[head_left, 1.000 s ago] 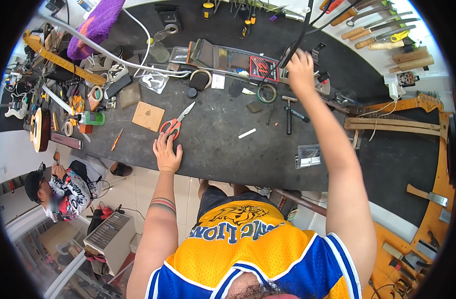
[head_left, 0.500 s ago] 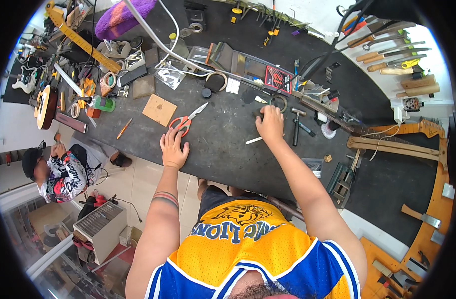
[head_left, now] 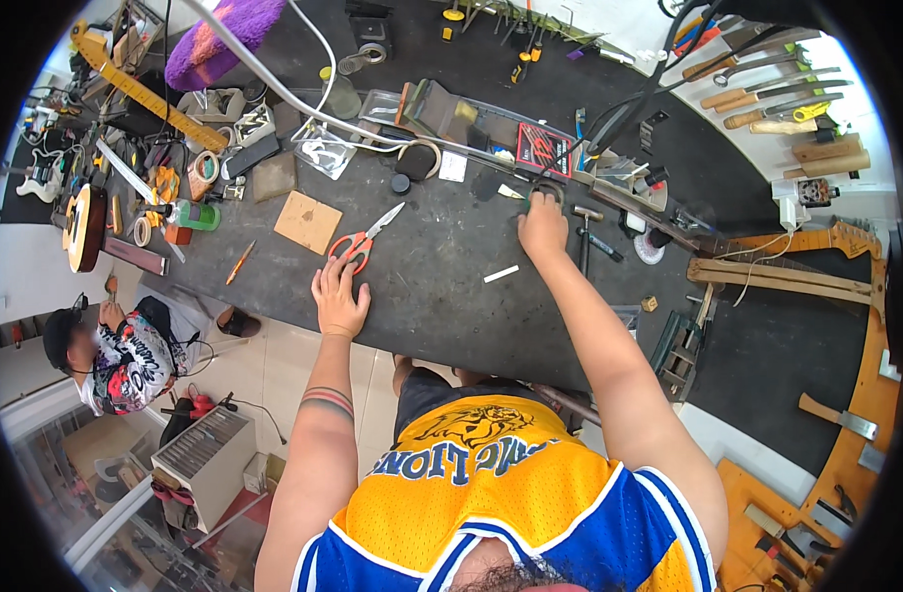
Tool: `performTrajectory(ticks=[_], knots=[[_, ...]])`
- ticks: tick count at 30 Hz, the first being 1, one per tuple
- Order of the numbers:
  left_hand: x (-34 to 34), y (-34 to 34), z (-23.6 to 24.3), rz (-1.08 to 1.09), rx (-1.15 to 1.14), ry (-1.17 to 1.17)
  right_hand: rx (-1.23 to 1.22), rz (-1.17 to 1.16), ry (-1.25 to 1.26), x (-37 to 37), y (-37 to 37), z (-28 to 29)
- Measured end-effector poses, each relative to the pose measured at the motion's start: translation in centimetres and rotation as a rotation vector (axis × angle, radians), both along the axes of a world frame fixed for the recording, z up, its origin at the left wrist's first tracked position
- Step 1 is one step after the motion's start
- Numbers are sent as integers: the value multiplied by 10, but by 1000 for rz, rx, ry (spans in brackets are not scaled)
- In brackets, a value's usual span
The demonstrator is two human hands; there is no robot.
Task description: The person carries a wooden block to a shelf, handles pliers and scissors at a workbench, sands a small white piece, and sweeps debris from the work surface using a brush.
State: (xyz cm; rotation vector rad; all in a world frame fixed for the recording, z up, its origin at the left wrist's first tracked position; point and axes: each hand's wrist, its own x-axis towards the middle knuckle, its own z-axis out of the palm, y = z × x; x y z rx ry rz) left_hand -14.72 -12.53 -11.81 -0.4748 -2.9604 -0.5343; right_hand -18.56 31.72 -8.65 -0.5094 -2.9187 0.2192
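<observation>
Right hand (head_left: 544,228) is over the tape roll (head_left: 547,184), far side of the counter (head_left: 432,311), just left of the hammer (head_left: 585,242). That grip: fingers bent down, roll partly hidden, so I can't make out whether it's clasped or only touched. Left hand (head_left: 341,299) lies palm down, fingers spread, grip clasping nothing, tips at the lower loop of the orange-handled scissors (head_left: 371,234); contact likely, not certain. For a clean hold on the roll, I'd set thumb and fingers on opposite sides of the rim, lift straight up, don't drag it into the hammer; left palm stays flat, well off the blades. Roll looks flat on the counter, round, no long axis to call. Scissors: blades point away from the person and rightward, long axis slanting from the left fingertips up to the tip.
</observation>
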Motion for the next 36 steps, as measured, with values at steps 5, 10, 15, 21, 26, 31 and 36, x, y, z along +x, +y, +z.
performTrajectory(ticks=[5, 10, 15, 21, 26, 31, 36], knots=[[-4, 9, -1, -18, 8, 16, -94, -7, 25, 2, 37, -18], [4, 4, -6, -13, -19, 27, -226, 2, 166, 28, 34, 34], [2, 21, 3, -63, -8, 74, -1061, -277, 118, 99, 68, 49], [16, 0, -15, -31, -139, 104, -1163, -407, 110, 210, 87, 99], [7, 7, -24, -56, -154, 84, -814, -408, 16, 319, 139, 166], [7, 7, -27, -23, -217, 95, -236, -691, 46, 393, 166, 280], [11, 2, -28, 6, -243, 96, -152, -639, -138, 432, 196, 294]])
